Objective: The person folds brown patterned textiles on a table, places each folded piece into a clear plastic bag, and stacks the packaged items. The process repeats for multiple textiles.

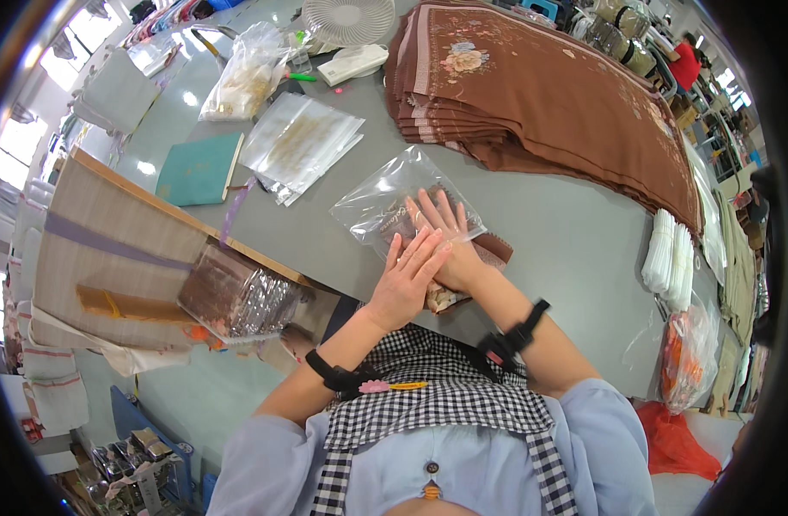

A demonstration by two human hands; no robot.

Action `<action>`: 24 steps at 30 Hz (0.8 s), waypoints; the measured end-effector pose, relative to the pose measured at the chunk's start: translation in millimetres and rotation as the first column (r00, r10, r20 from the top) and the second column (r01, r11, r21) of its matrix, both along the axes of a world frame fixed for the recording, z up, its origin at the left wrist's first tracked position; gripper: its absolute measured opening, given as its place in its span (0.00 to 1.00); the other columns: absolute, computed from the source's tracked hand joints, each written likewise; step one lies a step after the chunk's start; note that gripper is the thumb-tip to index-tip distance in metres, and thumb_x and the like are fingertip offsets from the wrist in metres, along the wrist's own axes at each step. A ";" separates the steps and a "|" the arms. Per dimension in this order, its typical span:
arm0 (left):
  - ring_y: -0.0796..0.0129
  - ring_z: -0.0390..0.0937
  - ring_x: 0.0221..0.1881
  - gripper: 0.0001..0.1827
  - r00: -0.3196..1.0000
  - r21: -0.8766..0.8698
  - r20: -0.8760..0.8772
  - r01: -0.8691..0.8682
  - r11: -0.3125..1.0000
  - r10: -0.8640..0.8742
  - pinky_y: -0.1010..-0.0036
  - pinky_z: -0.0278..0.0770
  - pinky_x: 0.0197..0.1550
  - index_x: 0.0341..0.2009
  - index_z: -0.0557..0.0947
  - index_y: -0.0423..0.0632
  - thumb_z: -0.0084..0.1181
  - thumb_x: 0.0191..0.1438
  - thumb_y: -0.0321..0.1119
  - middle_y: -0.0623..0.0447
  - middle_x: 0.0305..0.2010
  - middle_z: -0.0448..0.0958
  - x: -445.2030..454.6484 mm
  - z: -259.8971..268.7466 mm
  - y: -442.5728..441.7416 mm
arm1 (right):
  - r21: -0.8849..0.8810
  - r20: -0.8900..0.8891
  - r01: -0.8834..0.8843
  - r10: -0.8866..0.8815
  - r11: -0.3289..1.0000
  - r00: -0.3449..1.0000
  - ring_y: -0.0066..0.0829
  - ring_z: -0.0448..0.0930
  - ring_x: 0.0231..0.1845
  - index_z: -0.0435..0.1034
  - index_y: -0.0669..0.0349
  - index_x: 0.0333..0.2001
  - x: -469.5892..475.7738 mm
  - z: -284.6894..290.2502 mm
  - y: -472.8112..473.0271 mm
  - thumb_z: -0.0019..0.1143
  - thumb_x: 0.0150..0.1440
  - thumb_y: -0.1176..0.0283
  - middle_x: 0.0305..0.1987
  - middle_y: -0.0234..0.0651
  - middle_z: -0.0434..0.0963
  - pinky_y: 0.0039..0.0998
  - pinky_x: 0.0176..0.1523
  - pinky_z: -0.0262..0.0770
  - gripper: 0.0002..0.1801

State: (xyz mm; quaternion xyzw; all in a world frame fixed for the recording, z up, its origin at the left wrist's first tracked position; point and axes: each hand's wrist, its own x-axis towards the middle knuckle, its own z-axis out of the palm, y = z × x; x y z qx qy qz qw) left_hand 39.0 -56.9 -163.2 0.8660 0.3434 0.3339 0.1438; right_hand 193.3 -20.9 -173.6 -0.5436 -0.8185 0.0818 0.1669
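A clear plastic bag (374, 193) lies on the grey tabletop before me, with folded brown patterned fabric (494, 250) partly inside it. My right hand (448, 248) reaches into the bag's mouth, its spread fingers showing through the film above the fabric. Over the bag's near edge rests my left hand (407, 277), its fingertips touching or overlapping the back of my right hand. Part of the fabric, with a floral corner, sticks out below the hands. Whether either hand grips anything is hard to see; both look flat.
Beyond lies a tall stack of brown floral cloths (542, 90). Flat clear bags (300, 142) and a teal notebook (199, 169) sit at left, near a white fan (348, 19). White bundles (668, 258) stand at right. Packed brown bundles (239, 297) rest beside the table's left edge.
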 end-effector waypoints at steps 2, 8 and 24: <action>0.54 0.56 0.70 0.29 1.000 -0.032 -0.001 0.028 0.999 -0.028 0.51 0.44 0.70 0.62 0.67 0.46 0.47 0.53 0.25 0.46 0.67 0.61 -4.9 1.6 1.7 | -0.034 -0.169 -0.159 0.151 0.987 0.974 0.58 0.50 0.71 0.53 0.52 0.68 21.6 17.7 -42.2 0.47 0.57 0.63 0.71 0.49 0.52 0.58 0.69 0.45 0.34; 0.53 0.65 0.62 0.24 0.996 -0.014 0.031 0.089 0.996 -0.088 0.54 0.57 0.66 0.56 0.71 0.45 0.51 0.52 0.28 0.46 0.57 0.70 -10.3 -4.9 -22.8 | 0.024 0.129 -0.236 0.231 0.971 0.964 0.55 0.58 0.68 0.67 0.50 0.58 48.3 33.6 -91.4 0.50 0.50 0.75 0.67 0.37 0.63 0.54 0.68 0.51 0.28; 0.43 0.52 0.67 0.42 0.910 -0.179 -0.361 0.145 0.973 -0.202 0.51 0.47 0.68 0.57 0.70 0.37 0.54 0.50 0.61 0.34 0.61 0.62 30.1 -18.1 -74.2 | 0.143 -0.249 -0.196 0.227 0.970 0.942 0.48 0.67 0.63 0.73 0.64 0.42 14.5 11.1 -53.2 0.51 0.48 0.77 0.59 0.44 0.69 0.38 0.62 0.67 0.16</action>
